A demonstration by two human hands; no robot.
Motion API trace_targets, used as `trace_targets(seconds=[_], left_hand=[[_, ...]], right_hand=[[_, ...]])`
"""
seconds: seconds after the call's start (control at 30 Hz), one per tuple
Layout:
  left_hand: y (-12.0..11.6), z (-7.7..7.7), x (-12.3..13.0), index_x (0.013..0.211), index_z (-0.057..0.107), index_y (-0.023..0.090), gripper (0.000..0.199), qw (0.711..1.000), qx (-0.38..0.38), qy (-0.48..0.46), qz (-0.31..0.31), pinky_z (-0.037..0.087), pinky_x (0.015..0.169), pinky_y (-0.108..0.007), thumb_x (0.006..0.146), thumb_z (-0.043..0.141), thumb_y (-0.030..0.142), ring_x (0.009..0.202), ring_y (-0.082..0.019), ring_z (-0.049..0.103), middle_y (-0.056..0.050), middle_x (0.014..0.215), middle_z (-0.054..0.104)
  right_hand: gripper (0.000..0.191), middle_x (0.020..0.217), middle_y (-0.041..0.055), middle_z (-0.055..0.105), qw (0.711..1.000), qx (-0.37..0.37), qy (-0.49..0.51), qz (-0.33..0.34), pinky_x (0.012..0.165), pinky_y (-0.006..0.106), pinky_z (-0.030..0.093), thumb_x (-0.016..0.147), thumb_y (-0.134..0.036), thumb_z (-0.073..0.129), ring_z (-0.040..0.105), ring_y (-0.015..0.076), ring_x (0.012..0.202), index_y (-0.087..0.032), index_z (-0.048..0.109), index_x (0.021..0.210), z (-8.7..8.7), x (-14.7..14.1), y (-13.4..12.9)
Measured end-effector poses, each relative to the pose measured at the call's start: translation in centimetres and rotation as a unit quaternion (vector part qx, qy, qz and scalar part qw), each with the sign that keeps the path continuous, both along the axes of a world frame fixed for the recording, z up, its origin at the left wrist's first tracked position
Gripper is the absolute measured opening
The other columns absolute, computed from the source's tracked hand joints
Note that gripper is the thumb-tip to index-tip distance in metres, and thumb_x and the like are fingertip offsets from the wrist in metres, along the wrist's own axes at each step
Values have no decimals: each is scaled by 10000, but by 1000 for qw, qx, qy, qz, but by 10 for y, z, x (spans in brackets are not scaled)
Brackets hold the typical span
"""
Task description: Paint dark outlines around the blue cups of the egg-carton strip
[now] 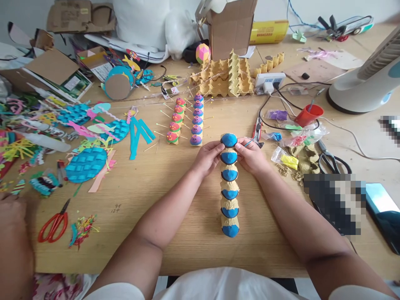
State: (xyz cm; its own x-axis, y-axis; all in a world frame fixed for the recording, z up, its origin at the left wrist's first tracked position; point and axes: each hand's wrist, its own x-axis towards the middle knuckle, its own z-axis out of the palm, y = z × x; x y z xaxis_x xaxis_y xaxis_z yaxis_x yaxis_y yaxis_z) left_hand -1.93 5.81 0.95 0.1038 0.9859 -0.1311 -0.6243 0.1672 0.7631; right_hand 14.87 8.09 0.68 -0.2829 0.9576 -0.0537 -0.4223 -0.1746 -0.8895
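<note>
A strip of egg carton (229,205) lies lengthwise in front of me, its several humps partly covered with blue clay edged by a thin dark line. At its far end, my left hand (208,158) pinches the last blue hump from the left. My right hand (252,157) grips the same hump from the right, fingers closed against it. A thin bluish strand (249,142) shows by the right fingers; whether they hold it I cannot tell. Beyond my hands stand two finished-looking caterpillar strips, one red and green (176,121), one purple and blue (197,120), with thin sticks poking out.
Red-handled scissors (53,226) lie at left near coloured scraps (83,230) and blue woven paper discs (86,164). Egg trays (218,77) and a power strip (270,79) stand behind. At right are a red cup (309,115), black scissors (333,160), clay packets and a fan (359,79).
</note>
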Motion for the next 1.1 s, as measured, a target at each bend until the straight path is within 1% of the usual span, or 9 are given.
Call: trace_targets(seconds=[0.13,0.23,0.33,0.43,0.67,0.8,0.93,1.03,1.1], left_hand=[[-2,4,-1,901,854,176,517,999,11,-15,-48,590,707,-242,606,1052,552,744,-135,739,-31,862,836],[-3,3,-2,905,846,183,521,998,6,-19,-56,600,727,-256,640,1024,595,760,-145,746,-36,875,837],[-2,0,-3,907,836,179,502,998,2,-20,-56,592,732,-268,662,1017,577,770,-151,744,-34,871,829],[-2,-2,-4,892,832,187,470,998,6,-16,-58,575,721,-281,679,1007,568,776,-163,736,-34,872,827],[-5,-2,-3,894,833,169,477,998,-2,-29,-57,581,731,-270,689,1000,566,778,-156,731,-32,872,817],[-6,-3,-2,934,826,164,450,997,-4,-28,-66,586,739,-288,761,946,561,803,-173,744,-35,901,818],[-6,-3,-3,910,812,160,444,996,-17,-22,-81,589,705,-297,748,946,551,772,-178,731,-37,876,812],[-7,-1,-2,884,787,164,347,998,-39,-14,-54,588,708,-295,816,901,484,784,-180,742,-33,863,804],[-7,1,-1,887,770,170,309,997,-62,-9,-38,611,766,-316,887,847,469,841,-208,778,-32,850,799]], right_hand=[[584,606,-79,514,1000,-13,15,20,512,221,281,565,-585,1050,392,60,535,-206,668,790,3,-2,-2],[593,621,-70,536,999,-24,20,34,525,212,295,552,-562,1061,424,61,549,-194,662,790,5,-2,-3],[576,608,-69,507,998,-40,32,46,541,219,304,566,-561,1057,423,73,564,-195,673,792,5,0,-4],[554,569,-85,422,997,-40,47,45,539,225,273,600,-558,1044,361,71,547,-199,649,750,4,1,-4],[573,566,-89,403,996,-45,60,52,536,217,247,590,-543,1050,337,66,542,-199,611,720,5,0,-5],[590,581,-80,393,992,-47,76,89,529,225,258,634,-540,1022,334,62,534,-196,543,658,6,2,-5],[632,580,-90,317,988,-52,84,115,514,233,225,674,-578,987,279,59,515,-209,475,640,7,3,-4],[651,579,-108,240,990,-53,79,109,505,231,167,668,-566,997,197,49,512,-217,448,650,7,1,-4],[657,580,-110,235,990,-56,79,100,504,229,161,662,-554,1004,184,48,515,-220,439,653,7,0,-5]])
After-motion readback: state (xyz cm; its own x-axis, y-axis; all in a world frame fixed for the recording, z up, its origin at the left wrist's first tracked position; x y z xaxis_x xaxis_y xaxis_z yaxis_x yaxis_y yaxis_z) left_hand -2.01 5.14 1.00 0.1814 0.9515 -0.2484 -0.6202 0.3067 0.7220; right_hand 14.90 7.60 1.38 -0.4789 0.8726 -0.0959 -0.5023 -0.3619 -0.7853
